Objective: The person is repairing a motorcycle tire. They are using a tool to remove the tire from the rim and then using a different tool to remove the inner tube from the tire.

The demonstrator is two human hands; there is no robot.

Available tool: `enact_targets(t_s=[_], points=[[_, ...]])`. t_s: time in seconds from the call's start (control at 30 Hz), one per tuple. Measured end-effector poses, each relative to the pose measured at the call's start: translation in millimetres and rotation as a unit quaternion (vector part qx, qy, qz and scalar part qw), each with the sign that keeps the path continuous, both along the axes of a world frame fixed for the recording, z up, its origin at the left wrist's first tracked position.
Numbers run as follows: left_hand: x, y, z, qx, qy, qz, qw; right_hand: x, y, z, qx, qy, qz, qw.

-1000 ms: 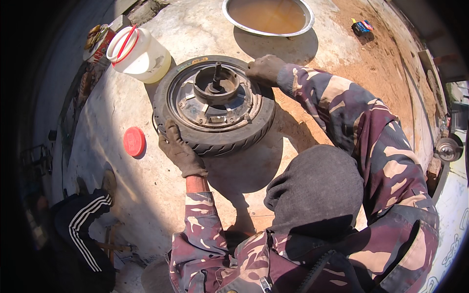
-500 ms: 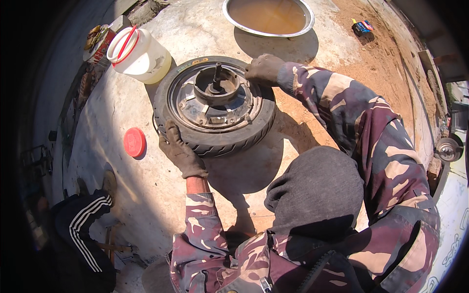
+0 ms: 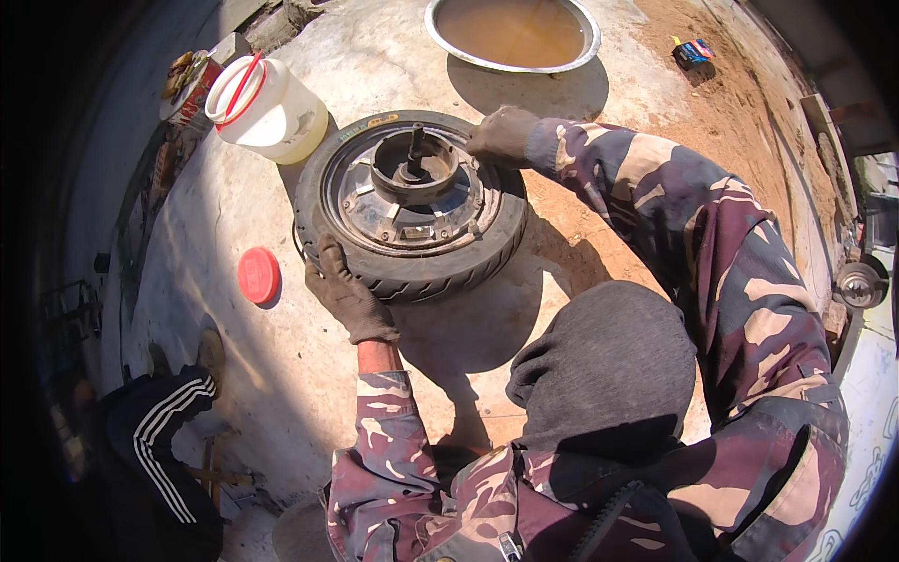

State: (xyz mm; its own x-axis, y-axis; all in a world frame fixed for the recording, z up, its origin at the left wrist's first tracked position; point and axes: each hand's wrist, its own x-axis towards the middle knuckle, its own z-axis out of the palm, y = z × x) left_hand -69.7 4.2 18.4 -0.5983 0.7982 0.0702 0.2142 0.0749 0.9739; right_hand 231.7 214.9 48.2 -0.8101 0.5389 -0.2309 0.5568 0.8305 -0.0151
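A motor wheel with a black tyre (image 3: 440, 272) lies flat on the concrete, its metal hub and upright axle (image 3: 416, 150) facing up. My left hand (image 3: 348, 292), in a dark work glove, grips the near left side of the tyre, with its fingers at the sidewall and tread. My right hand (image 3: 503, 137), gloved too, is closed at the far right edge of the rim. The fingertips of that hand are hidden, so anything inside it cannot be made out.
A white bucket (image 3: 281, 117) with a red rim stands at the wheel's far left. Left of the wheel lies a red lid (image 3: 258, 274). Beyond is a metal basin (image 3: 592, 42) of brown water. Another person's striped trouser leg (image 3: 159, 436) shows at lower left.
My right hand and sleeve have shifted very slightly left and down along the rim. The left hand and the wheel look almost unmoved.
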Motion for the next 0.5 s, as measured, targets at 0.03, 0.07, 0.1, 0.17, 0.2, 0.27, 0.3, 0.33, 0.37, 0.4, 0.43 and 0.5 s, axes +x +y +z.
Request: enact_targets(t_s=[0.03,0.07,0.1,0.17,0.2,0.27,0.3,0.33,0.37,0.4,0.43,0.5], points=[[0.4,0.2,0.2,0.0,-0.009,0.003,1.0,-1.4,-0.8,-0.1,-0.014,0.0,-0.02,1.0],[0.8,0.6,0.6,0.001,-0.018,0.007,1.0,-3.0,-1.9,-0.1,-0.028,0.003,-0.041,0.999],[1.4,1.0,1.2,0.003,-0.018,0.009,1.0,-3.9,-2.9,0.3,-0.048,-0.002,-0.063,0.997],[2.3,2.2,2.8,0.011,-0.017,0.008,1.0,-3.5,-4.7,2.4,-0.05,0.016,-0.066,0.996],[2.6,2.6,4.0,0.017,-0.014,0.006,1.0,-3.1,-6.1,3.5,-0.056,0.01,-0.073,0.996],[3.6,3.1,7.2,0.013,-0.027,0.01,0.999,0.8,-11.6,5.7,-0.074,0.031,-0.115,0.99],[4.6,3.1,9.0,0.002,-0.044,0.018,0.999,3.1,-15.1,6.2,-0.081,0.043,-0.135,0.987],[6.1,3.0,11.0,-0.005,-0.052,0.025,0.998,5.1,-19.2,5.9,-0.083,0.048,-0.162,0.982],[7.4,3.1,12.9,-0.013,-0.06,0.032,0.998,6.4,-23.7,4.8,-0.083,0.06,-0.186,0.977],[9.6,2.8,15.2,-0.019,-0.061,0.04,0.997,6.7,-26.1,3.5,-0.084,0.071,-0.209,0.972],[11.2,3.2,17.3,-0.011,-0.054,0.042,0.998,5.7,-28.3,1.2,-0.088,0.083,-0.222,0.967],[14.3,6.3,21.1,-0.001,0.009,0.05,0.999,5.0,-29.5,-3.0,-0.082,0.086,-0.228,0.967]])
